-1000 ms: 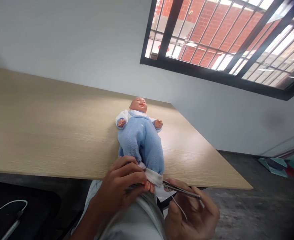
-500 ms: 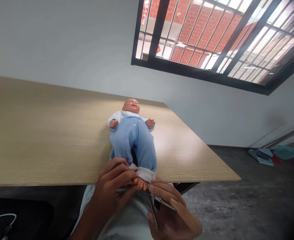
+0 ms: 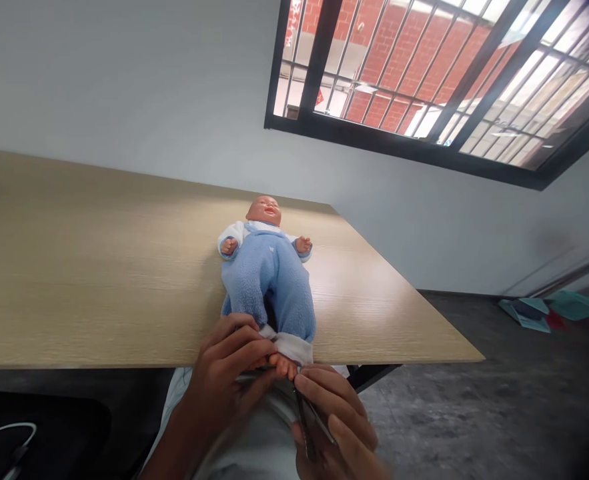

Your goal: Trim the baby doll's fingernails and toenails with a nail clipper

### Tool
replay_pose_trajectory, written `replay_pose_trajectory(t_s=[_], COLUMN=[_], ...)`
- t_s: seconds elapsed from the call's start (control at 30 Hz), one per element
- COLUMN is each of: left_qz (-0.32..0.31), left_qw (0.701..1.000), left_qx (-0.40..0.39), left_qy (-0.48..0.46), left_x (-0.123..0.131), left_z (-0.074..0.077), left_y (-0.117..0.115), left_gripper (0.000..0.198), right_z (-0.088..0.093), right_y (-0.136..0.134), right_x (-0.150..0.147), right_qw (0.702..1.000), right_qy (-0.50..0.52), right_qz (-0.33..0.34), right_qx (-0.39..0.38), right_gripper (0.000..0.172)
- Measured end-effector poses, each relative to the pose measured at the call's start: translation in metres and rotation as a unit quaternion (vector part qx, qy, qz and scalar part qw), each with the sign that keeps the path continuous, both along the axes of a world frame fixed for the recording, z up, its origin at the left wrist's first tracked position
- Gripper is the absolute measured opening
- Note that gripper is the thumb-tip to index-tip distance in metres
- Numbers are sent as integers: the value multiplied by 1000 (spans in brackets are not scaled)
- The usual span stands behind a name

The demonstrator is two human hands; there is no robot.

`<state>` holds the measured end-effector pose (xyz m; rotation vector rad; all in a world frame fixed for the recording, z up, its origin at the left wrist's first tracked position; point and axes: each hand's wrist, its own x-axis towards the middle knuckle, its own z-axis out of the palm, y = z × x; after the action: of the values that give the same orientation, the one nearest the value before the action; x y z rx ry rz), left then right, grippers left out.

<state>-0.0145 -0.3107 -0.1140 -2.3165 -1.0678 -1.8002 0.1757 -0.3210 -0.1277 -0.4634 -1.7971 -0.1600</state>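
Observation:
A baby doll [image 3: 274, 267] in a blue fleece romper with white sleeves and cuffs lies on its back, its feet at the table's near edge. My left hand [image 3: 231, 363] is closed around the doll's feet, thumb below and fingers on top. Bare toes of the doll's foot [image 3: 284, 365] show between my hands. My right hand [image 3: 337, 413] grips silver metal nail clippers [image 3: 303, 417], whose tip is at the outermost toes. The fingers partly cover the clippers, so whether the jaws touch a toe is hard to see.
The doll lies on a pale wooden table [image 3: 99, 267], with its right edge slanting toward me. A barred window [image 3: 424, 80] is in the wall behind. A white cable [image 3: 19, 427] lies on something black at lower left. Teal and red items [image 3: 554, 310] lie on the floor at right.
My right hand has shifted slightly left and its fingers have closed in, bringing the clippers' two arms closer together. My left hand and the doll stay nearly as they were.

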Motion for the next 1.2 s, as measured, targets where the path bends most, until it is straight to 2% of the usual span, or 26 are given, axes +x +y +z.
replay_pose_trajectory(t_s=[0.1, 0.27, 0.37, 0.47, 0.57, 0.67, 0.93, 1.07, 1.2], left_qz=[-7, -14, -12, -15, -17, -19, -26, -29, -35], left_qw=[1000, 1000, 1000, 1000, 1000, 1000, 1000, 999, 999], left_qx=[-4, -4, -6, -12, -19, -18, -5, -17, -15], left_qy=[4, 7, 0, -3, -6, -9, -5, -11, -11], left_x=[-1, -1, 0, 0, 0, 0, 1, 1, 1], left_z=[0, 0, 0, -1, -2, -2, 2, 3, 0], left_y=[0, 0, -1, -2, -3, -1, -1, -3, -2], left_gripper=[5, 4, 4, 6, 8, 8, 6, 5, 6], right_z=[2, 3, 5, 10, 16, 19, 16, 16, 18], right_y=[-1, -4, -2, 2, 5, 4, 1, 0, -1], right_x=[-7, -12, -15, -19, -21, -19, -7, -7, -8], right_qw=[999, 998, 992, 978, 964, 959, 969, 979, 986], right_qy=[40, 54, 100, 149, 164, 158, 102, 48, 26], right_qz=[16, 16, 65, 127, 177, 196, 176, 171, 150], right_qx=[19, -24, -32, -79, -111, -127, -138, -102, -68], right_gripper=[36, 31, 32, 45, 44, 43, 41, 49, 45])
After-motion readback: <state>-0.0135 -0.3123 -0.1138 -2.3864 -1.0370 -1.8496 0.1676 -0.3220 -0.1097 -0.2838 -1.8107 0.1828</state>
